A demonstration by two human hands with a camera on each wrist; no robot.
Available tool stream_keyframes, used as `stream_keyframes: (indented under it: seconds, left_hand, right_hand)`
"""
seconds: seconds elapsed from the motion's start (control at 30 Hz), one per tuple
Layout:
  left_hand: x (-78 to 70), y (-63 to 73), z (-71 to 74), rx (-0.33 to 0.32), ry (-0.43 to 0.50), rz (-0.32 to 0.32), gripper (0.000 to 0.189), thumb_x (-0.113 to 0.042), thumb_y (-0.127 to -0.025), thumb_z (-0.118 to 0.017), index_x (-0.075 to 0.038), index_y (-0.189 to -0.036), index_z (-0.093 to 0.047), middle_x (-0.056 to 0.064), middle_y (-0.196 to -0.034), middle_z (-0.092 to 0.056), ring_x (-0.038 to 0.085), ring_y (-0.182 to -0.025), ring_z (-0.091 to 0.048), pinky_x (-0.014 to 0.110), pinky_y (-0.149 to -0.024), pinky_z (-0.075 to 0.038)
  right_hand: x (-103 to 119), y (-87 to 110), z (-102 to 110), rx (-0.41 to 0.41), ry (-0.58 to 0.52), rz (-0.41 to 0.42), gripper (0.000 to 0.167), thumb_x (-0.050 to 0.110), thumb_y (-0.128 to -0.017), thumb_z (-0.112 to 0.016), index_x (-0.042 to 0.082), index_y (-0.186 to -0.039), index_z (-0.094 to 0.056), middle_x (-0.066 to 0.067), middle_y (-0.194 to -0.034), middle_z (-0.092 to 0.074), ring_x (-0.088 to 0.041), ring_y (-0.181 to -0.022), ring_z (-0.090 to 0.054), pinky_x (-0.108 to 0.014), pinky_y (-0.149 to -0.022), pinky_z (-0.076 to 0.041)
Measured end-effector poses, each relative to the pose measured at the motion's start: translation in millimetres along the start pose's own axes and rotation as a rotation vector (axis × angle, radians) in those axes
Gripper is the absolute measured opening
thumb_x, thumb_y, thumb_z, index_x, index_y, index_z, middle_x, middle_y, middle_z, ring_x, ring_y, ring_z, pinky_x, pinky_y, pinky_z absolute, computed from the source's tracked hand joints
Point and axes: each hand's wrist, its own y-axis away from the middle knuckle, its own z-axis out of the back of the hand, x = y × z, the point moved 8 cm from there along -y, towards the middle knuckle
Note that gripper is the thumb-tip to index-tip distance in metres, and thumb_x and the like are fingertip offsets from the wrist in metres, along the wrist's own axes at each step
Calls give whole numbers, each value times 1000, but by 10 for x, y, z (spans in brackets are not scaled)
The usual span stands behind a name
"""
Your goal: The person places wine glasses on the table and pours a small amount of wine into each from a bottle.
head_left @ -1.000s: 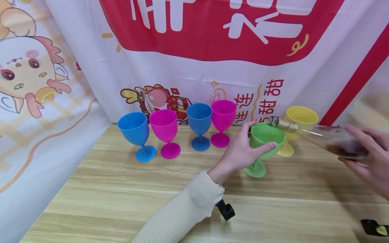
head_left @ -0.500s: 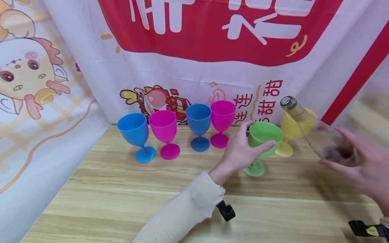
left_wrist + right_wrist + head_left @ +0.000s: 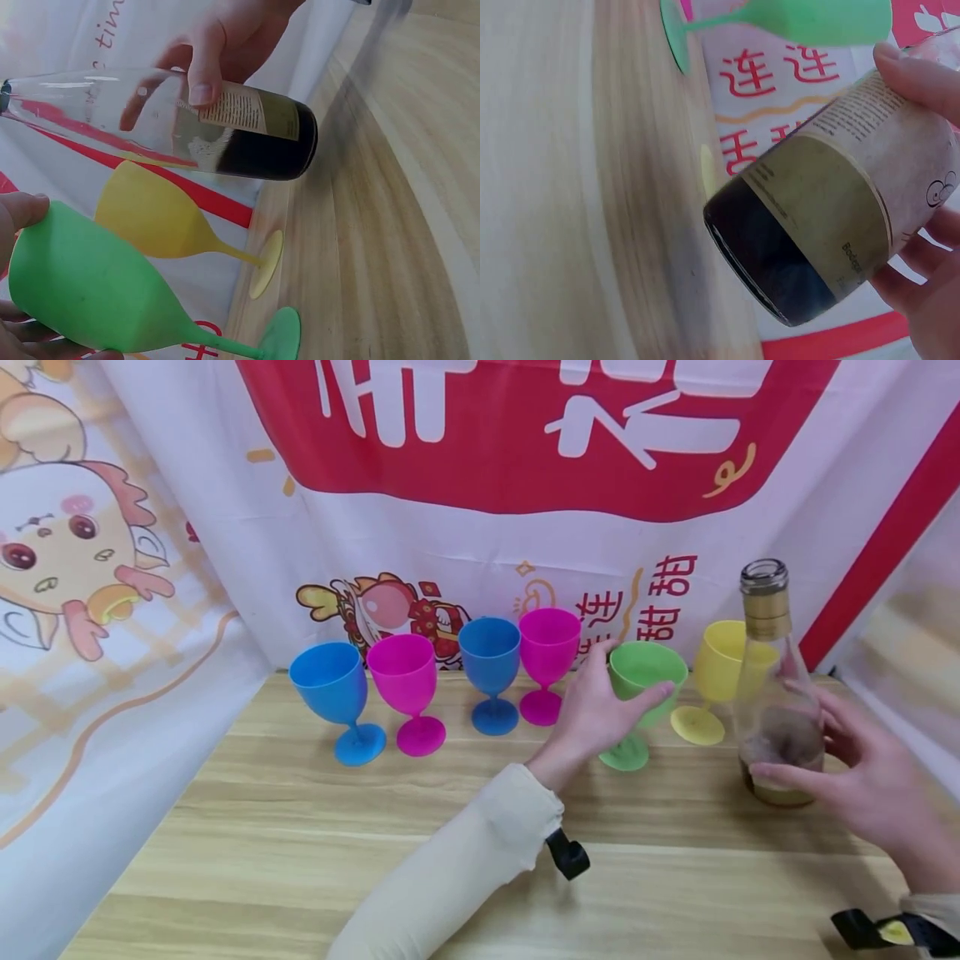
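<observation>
My left hand (image 3: 596,706) grips the bowl of a green goblet (image 3: 647,670), thumb at the near side and fingers round the left. In the left wrist view the green goblet (image 3: 90,281) stands out from the tabletop on its thin stem. My right hand (image 3: 870,768) holds a clear glass wine bottle (image 3: 776,693) by its lower body, mouth up and nearly upright. Dark liquid fills the bottom of the wine bottle (image 3: 262,150), below a printed label. Whether its base touches the table is hard to tell. A yellow goblet (image 3: 720,664) stands between the green one and the bottle.
To the left stand a blue goblet (image 3: 330,681), a pink goblet (image 3: 405,672), a second blue goblet (image 3: 491,656) and a second pink one (image 3: 551,647). A printed cloth (image 3: 450,552) hangs behind the wooden table (image 3: 300,860).
The wine bottle was tilted with its mouth over the green goblet; my right hand has swung it upright and away to the right. The green goblet has shifted slightly back in my left hand.
</observation>
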Motion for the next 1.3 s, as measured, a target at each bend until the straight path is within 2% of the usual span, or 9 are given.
stream_keyframes:
  seconds: [0.17,0.27,0.5,0.6,0.7,0.9,0.97,1.2,1.3]
  left_hand:
    - [-2,-99,-34,-27,-37,19,89,-60,-88,-80,-28,-160,-38,-1,-145,-61,17,-129,-60,38,-101,-57]
    - [-13,-158,-43,-42,-46,27,88,-60,-88,-80,-29,-159,-39,-1,-144,-61,18,-129,-60,38,-101,-57]
    - [-24,-266,-64,-73,-47,40,82,-58,-88,-81,-29,-154,-43,-3,-138,-62,17,-124,-62,36,-94,-58]
    - [-23,-308,-76,-88,-50,38,83,-59,-87,-81,-29,-154,-43,-3,-137,-62,17,-124,-62,36,-95,-58]
    - [-7,-343,-87,-98,-55,38,85,-60,-87,-81,-29,-155,-41,-2,-137,-62,17,-124,-62,36,-95,-58]
    - [28,-392,-119,-110,-43,22,87,-60,-88,-81,-25,-157,-40,-1,-137,-61,17,-123,-62,35,-95,-58]
    - [31,-402,-131,-112,-38,18,88,-59,-88,-81,-24,-158,-39,-1,-137,-61,17,-123,-62,35,-95,-58]
    - [22,-412,-176,-98,-28,18,90,-59,-89,-80,-28,-161,-36,0,-143,-59,18,-126,-62,35,-98,-58]
    - [25,-406,-184,-93,-25,24,91,-61,-89,-79,-30,-162,-34,0,-145,-58,18,-129,-61,36,-99,-58]
  right_hand:
    - [25,34,-138,48,-96,38,99,-11,-72,-91,14,-159,-49,22,-139,-66,11,-117,-63,-1,-93,-44]
    - [38,40,-204,83,-170,53,101,-17,-74,-87,10,-161,-44,19,-140,-68,7,-120,-65,-3,-95,-47]
    - [-49,52,-263,119,-436,12,97,-26,-77,-77,8,-160,-42,10,-134,-74,2,-112,-71,-7,-90,-52]
    - [-97,52,-267,128,-505,-8,96,-29,-77,-75,7,-160,-42,10,-133,-75,1,-110,-72,-9,-88,-54]
    - [-161,62,-263,146,-499,-47,93,-27,-79,-75,10,-159,-44,15,-133,-74,2,-109,-72,-11,-84,-57]
    - [-245,103,-277,215,-226,-110,81,-9,-88,-79,13,-159,-48,28,-142,-62,8,-111,-64,-11,-82,-55]
    - [-250,112,-287,230,-206,-107,80,-9,-88,-79,11,-159,-46,27,-144,-60,8,-115,-63,-10,-86,-54]
    - [-267,141,-308,279,-531,-44,82,-26,-86,-65,3,-159,-43,12,-149,-63,-1,-117,-67,-15,-88,-58]
    - [-307,146,-309,290,-533,-50,81,-26,-88,-64,6,-159,-44,14,-147,-64,0,-117,-67,-14,-88,-57]
